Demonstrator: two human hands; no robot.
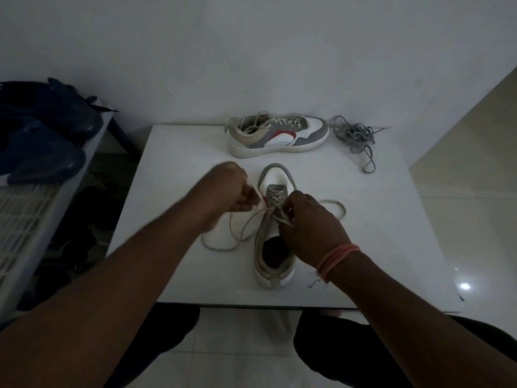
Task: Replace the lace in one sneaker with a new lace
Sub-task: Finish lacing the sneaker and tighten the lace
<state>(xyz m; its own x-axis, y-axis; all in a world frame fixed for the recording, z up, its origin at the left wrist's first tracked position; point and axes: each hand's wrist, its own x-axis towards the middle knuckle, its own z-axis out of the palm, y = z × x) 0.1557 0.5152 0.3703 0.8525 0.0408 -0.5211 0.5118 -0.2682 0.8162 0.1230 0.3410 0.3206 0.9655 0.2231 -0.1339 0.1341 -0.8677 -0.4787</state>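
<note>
White tabletop (pixel 173 275) against a plain wall, dim light, and we're sitting at it w/ knees under the near edge. We're working on the near sneaker (pixel 275 233), toe pointing away from us, heel toward us, so the eyelet rows are facing up btwn both hands. Our left hand (pixel 228 189) is pinching a strand of the old cream lace (pixel 223 242) just left of the shoe, fingers curled round it; looks like we're drawing it out sideways, though motion blur is hiding the exact fingertip grip. Our right hand (pixel 305 222) is sitting over the tongue area w/ fingers curled onto the lace at the mid eyelets, prob. loosening or feeding the crossing while also pinning the shoe so it isn't sliding. Slack lace is looping on the table left of the shoe, another loop lying to the right behind our right hand. Top eyelets nearest us are looking already empty, lower ones toward the toe still laced, so our read: unlacing is partway, new lace not started. The second sneaker (pixel 278 135) is lying side-on at the far edge, still laced, parked out of the way. The grey lace (pixel 355 138) is bunched in a loose tangle just right of it, untouched, within reach for the next stage. Blue bag (pixel 42 130) is sitting on a rack off to the left.
</note>
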